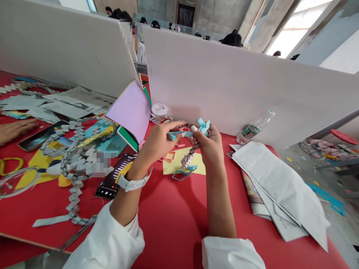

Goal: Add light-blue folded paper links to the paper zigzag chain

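Observation:
Both of my hands are raised over the red table (174, 220) and pinch a light blue folded paper strip (187, 133). My left hand (159, 142), with a white watch on its wrist, grips the strip's left end. My right hand (209, 144) closes on the strip's bunched right end (203, 126). A chain of folded grey newspaper links (188, 157) hangs down from my right hand onto a yellow sheet (175, 166). Small pink (169, 157) and blue (182, 173) paper loops lie on and beside that sheet.
White divider boards (238, 89) stand behind. A lilac paper pad (131, 110), a tape roll (159, 109), a long grey paper chain (75, 157) and two phones (113, 181) lie left. Folded newspapers (280, 190) and a plastic bottle (254, 129) lie right. Another person's hand (14, 129) rests far left.

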`<state>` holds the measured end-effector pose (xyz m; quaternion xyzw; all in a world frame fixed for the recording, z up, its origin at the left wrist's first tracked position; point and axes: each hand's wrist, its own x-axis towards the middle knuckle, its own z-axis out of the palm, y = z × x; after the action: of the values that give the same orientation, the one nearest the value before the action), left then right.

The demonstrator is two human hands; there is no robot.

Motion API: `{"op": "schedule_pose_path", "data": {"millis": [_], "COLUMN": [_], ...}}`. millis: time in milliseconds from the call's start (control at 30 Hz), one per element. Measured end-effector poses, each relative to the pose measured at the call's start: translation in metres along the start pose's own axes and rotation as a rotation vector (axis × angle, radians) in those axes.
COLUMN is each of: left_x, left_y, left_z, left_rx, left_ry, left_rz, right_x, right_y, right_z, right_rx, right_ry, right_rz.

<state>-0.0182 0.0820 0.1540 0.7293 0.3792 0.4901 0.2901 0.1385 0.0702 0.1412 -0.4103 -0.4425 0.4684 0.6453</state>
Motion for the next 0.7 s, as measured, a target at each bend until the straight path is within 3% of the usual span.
{"op": "schedule_pose_path", "data": {"millis": [200,333,700], "left_x": [0.004,0.006,-0.010], "left_y": [-0.006,-0.006,0.020], "left_z": [0.004,0.009,0.028], "left_rx": [-0.590,-0.755,-0.269], "left_ry": [0.059,0.064,0.345], "left_rz": [-0.301,-0.383,-0.057], "right_x": [-0.003,-0.007,-0.010], "right_y": [-0.009,-0.012,-0.013], "right_z": [0.002,0.004,0.013], "right_rx": [0.117,0.125,0.208], "right_ry": [-0.076,-0.126,-0.143], "right_rz": [-0.012,-0.026,0.006]}}
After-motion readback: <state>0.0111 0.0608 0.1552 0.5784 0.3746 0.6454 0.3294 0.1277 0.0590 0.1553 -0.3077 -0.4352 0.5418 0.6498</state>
